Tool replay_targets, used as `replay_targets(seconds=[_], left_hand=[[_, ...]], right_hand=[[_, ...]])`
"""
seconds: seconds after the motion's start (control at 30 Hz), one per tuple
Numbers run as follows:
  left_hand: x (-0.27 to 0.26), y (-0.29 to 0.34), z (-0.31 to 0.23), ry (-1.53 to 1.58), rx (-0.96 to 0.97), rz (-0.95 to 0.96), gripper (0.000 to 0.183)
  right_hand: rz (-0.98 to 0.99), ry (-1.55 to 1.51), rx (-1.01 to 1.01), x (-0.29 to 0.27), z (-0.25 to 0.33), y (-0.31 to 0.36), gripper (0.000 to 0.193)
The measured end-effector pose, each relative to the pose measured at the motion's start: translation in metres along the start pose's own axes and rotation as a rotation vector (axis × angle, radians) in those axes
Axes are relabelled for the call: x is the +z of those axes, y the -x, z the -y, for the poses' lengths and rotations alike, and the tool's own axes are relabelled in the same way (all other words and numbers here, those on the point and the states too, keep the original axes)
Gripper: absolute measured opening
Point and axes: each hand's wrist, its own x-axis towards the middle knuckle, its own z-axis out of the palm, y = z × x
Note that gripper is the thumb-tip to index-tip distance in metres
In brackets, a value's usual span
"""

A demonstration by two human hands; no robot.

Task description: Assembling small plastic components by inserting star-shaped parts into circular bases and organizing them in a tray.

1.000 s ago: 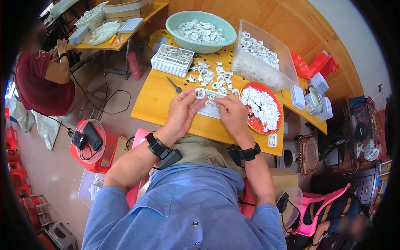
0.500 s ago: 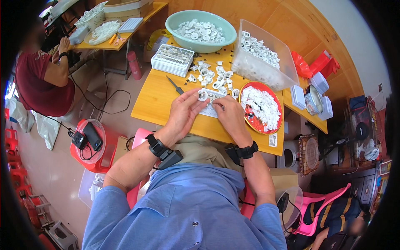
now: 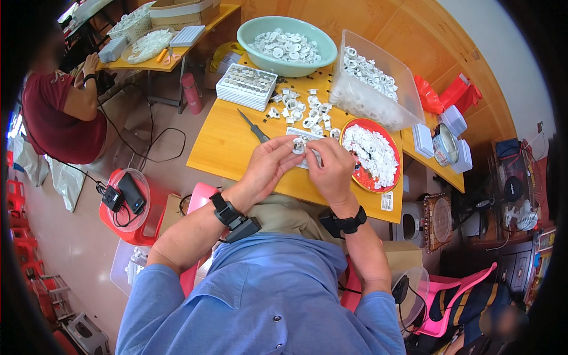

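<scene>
Clock read from the small white ring, 12 away from the wearer. Left hand (image 3: 269,165) pinches the white ring (image 3: 297,147) over the near part of the bench (image 3: 222,145); right hand (image 3: 331,165) has its fingertips drawn together right at the ring's 3 o'clock edge, can't tell if they grip anything. Crowding it: white tray (image 3: 291,131) just behind, mostly covered by the hands; dark pointed tool (image 3: 253,125) at 10; tray stack (image 3: 241,102) at 10:30, top one filled with small round pieces; loose white parts (image 3: 291,105) at 12; green basin (image 3: 285,69) beyond them; clear bin (image 3: 378,109) at 2; red plate (image 3: 365,176) of white bits at 3, close to the right hand. Counts: one ring in the fingers, one tool, one basin, one bin, one plate. Loose parts overlap, no reliable count; same for basin, bin and plate contents. Ring detail too small to read. Co-worker in dark red shirt (image 3: 65,118) at 9, cut by the dark lens edge. Second person (image 3: 473,302) at 4, partly behind a pink chair (image 3: 441,325).
</scene>
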Motion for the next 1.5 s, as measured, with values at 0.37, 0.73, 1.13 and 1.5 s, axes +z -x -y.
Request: replay_targets(seconds=[0.37, 0.73, 1.13, 1.5], left_hand=[[-0.002, 0.000, 0.004, -0.040, 0.020, 0.030, 0.028], [0.000, -0.001, 0.006, -0.200, 0.077, 0.007, 0.025], [-0.002, -0.001, 0.012, -0.233, 0.097, -0.032, 0.021], [-0.003, 0.000, 0.018, -0.275, 0.143, -0.036, 0.022]], right_hand=[[0.007, 0.204, -0.265, 0.002, -0.005, 0.004, 0.014], [0.057, 0.024, -0.060, 0.001, -0.002, 0.002, 0.005], [0.087, 0.051, -0.035, 0.003, -0.005, 0.006, 0.005], [0.087, 0.006, 0.075, 0.005, -0.001, 0.009, 0.004]])
